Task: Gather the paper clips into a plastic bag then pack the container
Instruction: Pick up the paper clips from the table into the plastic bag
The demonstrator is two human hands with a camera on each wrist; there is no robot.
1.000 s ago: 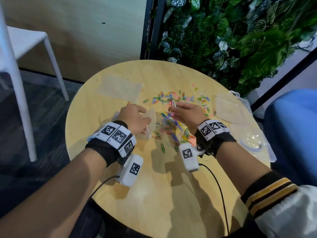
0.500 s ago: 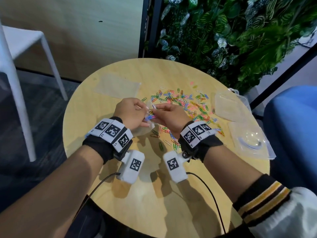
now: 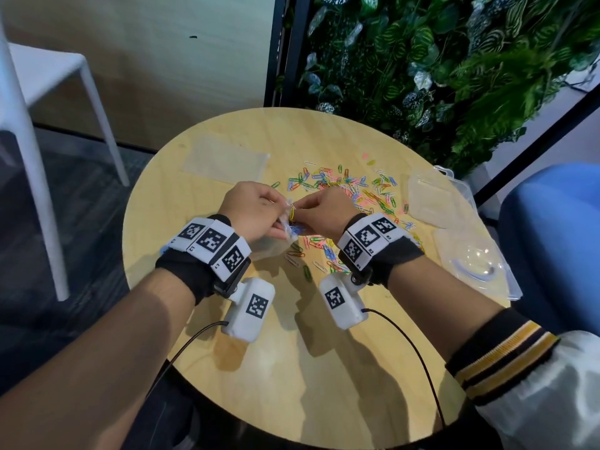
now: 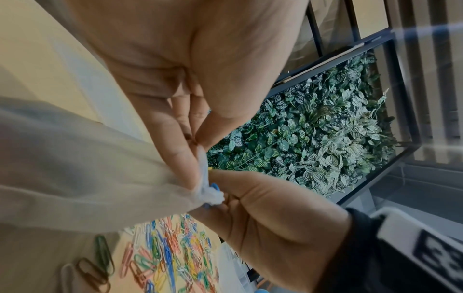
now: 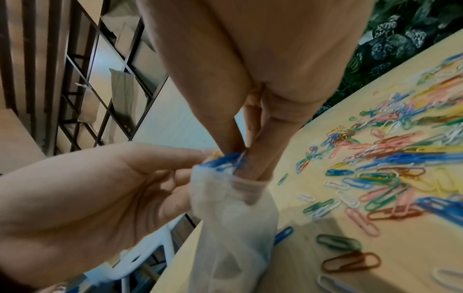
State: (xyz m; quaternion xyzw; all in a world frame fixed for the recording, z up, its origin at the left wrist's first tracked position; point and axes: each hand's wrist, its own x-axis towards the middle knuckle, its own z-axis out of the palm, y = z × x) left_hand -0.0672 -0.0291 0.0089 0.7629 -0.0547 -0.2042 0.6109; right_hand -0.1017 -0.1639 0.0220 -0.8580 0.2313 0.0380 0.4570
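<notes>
So, your hands: they met above the round table (image 3: pixel 292 368), close together.
Left hand (image 3: pixel 253 212): you pinched the mouth of the small plastic bag (image 5: pixel 233 234) with your fingertips (image 5: pixel 190 158), and the bag hung down from them.
Right hand (image 3: pixel 324 211): your fingers (image 5: pixel 260 158) pinched a few blue paper clips (image 5: pixel 225 161) and reached into the bag's opening.
Loose clips (image 3: pixel 350 190): many coloured ones lay scattered on the table behind and under your hands.
Container (image 3: pixel 438 196): clear plastic, it sat open at the table's right edge, well apart from the bag.
Spare bag (image 3: pixel 227 164): it lay flat at the far left.
</notes>
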